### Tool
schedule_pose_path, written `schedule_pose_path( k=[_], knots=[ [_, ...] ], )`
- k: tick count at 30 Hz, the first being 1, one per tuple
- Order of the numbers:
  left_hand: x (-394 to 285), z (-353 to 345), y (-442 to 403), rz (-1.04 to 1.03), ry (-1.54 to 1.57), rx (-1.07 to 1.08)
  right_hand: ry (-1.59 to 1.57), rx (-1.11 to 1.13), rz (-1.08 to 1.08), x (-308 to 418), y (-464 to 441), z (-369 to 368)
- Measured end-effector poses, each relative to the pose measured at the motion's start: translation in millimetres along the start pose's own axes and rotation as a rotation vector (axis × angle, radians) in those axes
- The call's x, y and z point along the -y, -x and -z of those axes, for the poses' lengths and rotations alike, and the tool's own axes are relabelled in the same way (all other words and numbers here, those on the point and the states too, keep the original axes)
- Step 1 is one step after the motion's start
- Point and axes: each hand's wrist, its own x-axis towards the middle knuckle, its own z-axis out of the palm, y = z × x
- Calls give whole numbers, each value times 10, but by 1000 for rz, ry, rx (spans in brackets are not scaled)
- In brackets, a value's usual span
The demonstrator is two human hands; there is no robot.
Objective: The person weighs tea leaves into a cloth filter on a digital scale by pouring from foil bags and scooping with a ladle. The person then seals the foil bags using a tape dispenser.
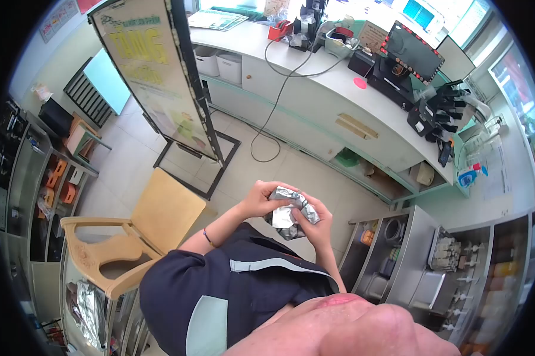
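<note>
Left hand (259, 199) and right hand (317, 221) curl inward, close together.

Bright, cool daylight comes from the window (466, 13) at the far right, bleaching parts of the view there to white and leaving a pale sheen on the counter (244, 38), while the silver foil packet (283, 218) catches small, hard highlights. Shadows stay soft on the tiled floor (235, 169) and deepen inside the left shelving unit (25, 172). Fisheye distortion bends the straight edges, black vignetting fills the corners, and the bottles (505, 270) at right look smeared, though the middle is fairly sharp.
</note>
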Motion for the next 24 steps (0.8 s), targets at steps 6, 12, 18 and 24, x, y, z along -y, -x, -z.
schedule_pose_path(
  k=[6,12,18,24],
  knots=[
    [648,707,-1311,-102,-61,273,20,-113,-4,-515,-991,81],
    [1834,2836,-3921,-41,327,-673,154,-288,-112,-998,-2240,80],
    [3356,5003,-5977,441,-543,-1011,120,-626,-316,-1097,-3252,-106],
    [3914,5063,-7116,381,-736,-795,92,-813,-469,-1243,-3597,-178]
  ],
)
